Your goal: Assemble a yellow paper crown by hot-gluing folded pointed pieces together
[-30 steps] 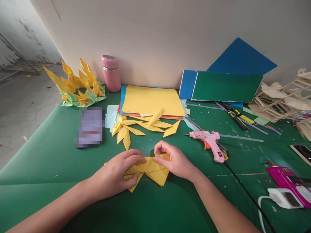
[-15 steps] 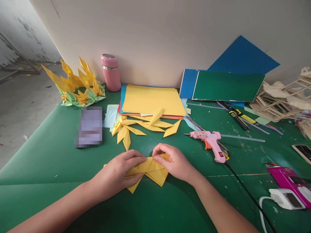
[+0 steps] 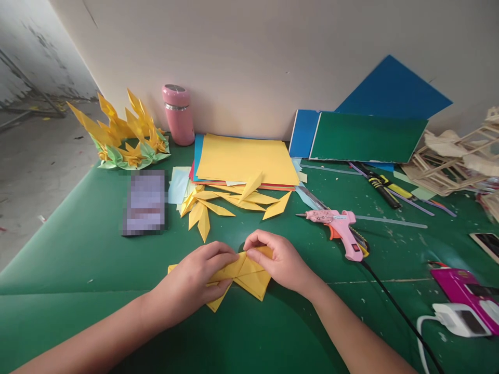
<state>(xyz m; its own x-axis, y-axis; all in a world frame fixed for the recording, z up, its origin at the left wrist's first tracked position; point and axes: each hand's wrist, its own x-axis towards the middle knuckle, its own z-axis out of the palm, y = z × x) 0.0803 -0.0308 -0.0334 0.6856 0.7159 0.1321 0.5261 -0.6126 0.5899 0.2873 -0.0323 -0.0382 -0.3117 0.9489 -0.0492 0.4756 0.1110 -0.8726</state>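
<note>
A folded piece of yellow paper (image 3: 252, 280) lies low over the green table, between my two hands. My left hand (image 3: 198, 275) is closed on its left part, thumb below and fingers along the top edge. With thumb and forefinger, my right hand (image 3: 276, 259) pinches the upper edge just right of the middle. Two pointed corners of the paper hang toward me. Part of the paper is hidden behind both hands. Beyond them lie several folded yellow paper leaves (image 3: 253, 188), some overlapping a stack of coloured paper sheets (image 3: 245, 158).
A pink glue gun (image 3: 341, 228) with a black cord lies to the right. A pink flask (image 3: 178, 117) and a yellow-and-green paper crown (image 3: 146, 153) stand at the back left. Cutters (image 3: 382, 189), a wooden model (image 3: 448, 161) and a magenta device (image 3: 462, 293) are farther right.
My left hand has shifted slightly to the right along the paper. The right hand keeps its pinch nearly in place. The whole view has moved a little.
</note>
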